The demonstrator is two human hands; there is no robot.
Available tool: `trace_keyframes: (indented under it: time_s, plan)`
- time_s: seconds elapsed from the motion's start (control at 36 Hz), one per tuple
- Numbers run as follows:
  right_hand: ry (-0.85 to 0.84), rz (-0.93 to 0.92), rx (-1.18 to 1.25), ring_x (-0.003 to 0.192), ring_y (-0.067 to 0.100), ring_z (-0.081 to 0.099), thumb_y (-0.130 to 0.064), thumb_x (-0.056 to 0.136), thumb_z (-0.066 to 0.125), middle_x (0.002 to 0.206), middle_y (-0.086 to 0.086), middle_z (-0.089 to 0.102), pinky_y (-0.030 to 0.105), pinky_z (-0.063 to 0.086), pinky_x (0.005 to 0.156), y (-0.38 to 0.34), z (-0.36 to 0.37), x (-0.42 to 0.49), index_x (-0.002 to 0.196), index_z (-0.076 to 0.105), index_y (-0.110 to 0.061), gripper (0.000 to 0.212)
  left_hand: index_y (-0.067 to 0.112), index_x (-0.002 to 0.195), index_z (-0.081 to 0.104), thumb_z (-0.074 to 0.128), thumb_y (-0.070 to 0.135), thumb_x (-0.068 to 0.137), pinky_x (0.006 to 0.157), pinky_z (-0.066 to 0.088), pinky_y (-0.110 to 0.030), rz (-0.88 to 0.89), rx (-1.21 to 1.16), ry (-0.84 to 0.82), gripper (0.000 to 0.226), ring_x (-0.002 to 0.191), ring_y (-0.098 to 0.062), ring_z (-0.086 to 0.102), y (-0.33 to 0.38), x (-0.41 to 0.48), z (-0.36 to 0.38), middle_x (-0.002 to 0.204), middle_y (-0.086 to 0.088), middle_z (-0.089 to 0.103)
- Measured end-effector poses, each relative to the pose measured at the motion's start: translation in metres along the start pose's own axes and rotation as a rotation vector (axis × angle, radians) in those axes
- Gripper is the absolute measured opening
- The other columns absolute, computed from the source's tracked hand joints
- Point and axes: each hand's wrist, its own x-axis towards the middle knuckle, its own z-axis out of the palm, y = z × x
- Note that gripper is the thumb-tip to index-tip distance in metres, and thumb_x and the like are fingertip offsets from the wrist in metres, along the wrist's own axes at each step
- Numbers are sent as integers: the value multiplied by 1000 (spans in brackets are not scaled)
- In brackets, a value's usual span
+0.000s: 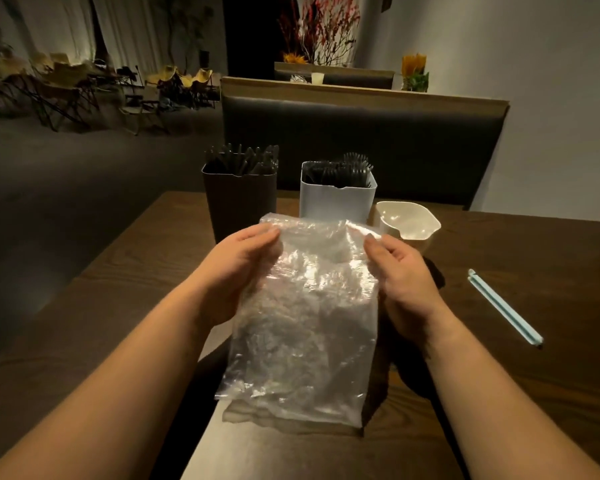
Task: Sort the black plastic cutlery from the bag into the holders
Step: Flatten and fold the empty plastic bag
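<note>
A clear crinkled plastic bag (pixel 302 317) is held upright above the wooden table (pixel 520 306). My left hand (pixel 232 268) grips its upper left edge and my right hand (pixel 402 275) pinches its upper right edge. No cutlery shows through the bag. Behind it stands a black holder (pixel 239 199) with black knives sticking out. To its right a white holder (pixel 336 199) is packed with black forks. A cream holder (pixel 409 223) at the right shows nothing inside.
A light blue bag clip (pixel 504 306) lies on the table to the right. A dark padded bench back (pixel 361 133) rises behind the holders. The table's left edge drops to the floor, and a wall stands at the right.
</note>
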Motion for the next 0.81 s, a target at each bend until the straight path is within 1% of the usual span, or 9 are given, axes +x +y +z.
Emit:
trace_keyframes:
  time_s: [0.08,0.17,0.22,0.33,0.42,0.53,0.61,0.69,0.81]
  plan:
    - [10,93,37,74,34,45,-35,88,66,88,25,53,46,39,66,2,-1,-1,110,60,8,48,7,90,71,74,26,79,76,41,-33,-133,-18,35,22,71,-33,46,-6,5,-8,79,-12,53]
    - [-92,191,75,55,27,53,-12,96,57,91,29,59,29,49,53,6,-9,0,112,70,-3,22,13,69,74,68,19,80,64,32,-24,-272,-98,40,14,56,-13,36,-14,2,-15,61,3,44]
    - [-149,250,138,44,11,45,-3,97,49,90,23,58,18,38,38,9,-11,0,115,70,-5,27,7,90,78,68,13,78,70,38,-27,-287,-108,-17,17,66,-14,45,-17,-1,-18,79,-8,58]
    - [-156,188,222,49,14,48,2,93,51,100,20,67,23,43,47,7,-11,0,116,74,-30,46,17,121,72,52,-2,87,77,60,-35,-137,-195,-91,43,89,-25,71,-14,-4,-21,120,-17,69]
    - [-125,107,249,77,31,61,-8,79,64,100,14,73,43,51,76,3,-13,-3,95,81,-29,31,19,96,82,48,-5,81,64,62,-30,13,-238,-143,44,75,-21,75,-8,-13,-15,97,-14,77]
    - [-89,-68,52,62,14,66,14,76,66,70,-2,75,25,52,60,9,-17,-4,64,81,-25,43,9,64,77,55,-9,70,52,57,-24,123,-105,-58,29,57,-18,71,-13,-12,-13,67,-10,73]
    - [-93,-71,1,72,22,66,24,91,40,75,0,76,25,55,64,10,-19,-2,73,82,-24,66,14,77,81,58,-11,80,65,60,-29,165,4,-80,34,73,-19,74,-21,-7,-16,81,-8,76]
    - [-80,-52,-37,75,15,69,16,94,45,79,-5,76,25,56,68,15,-15,-1,74,82,-26,59,34,60,77,46,-17,92,57,54,-20,185,201,8,68,61,-5,65,-24,-2,-21,63,11,70]
    - [-76,145,131,63,12,62,12,95,36,76,-2,64,23,51,54,15,-6,-3,93,61,-7,31,21,52,69,40,-24,82,52,46,-21,226,235,85,61,58,-9,57,-27,6,-27,63,3,63]
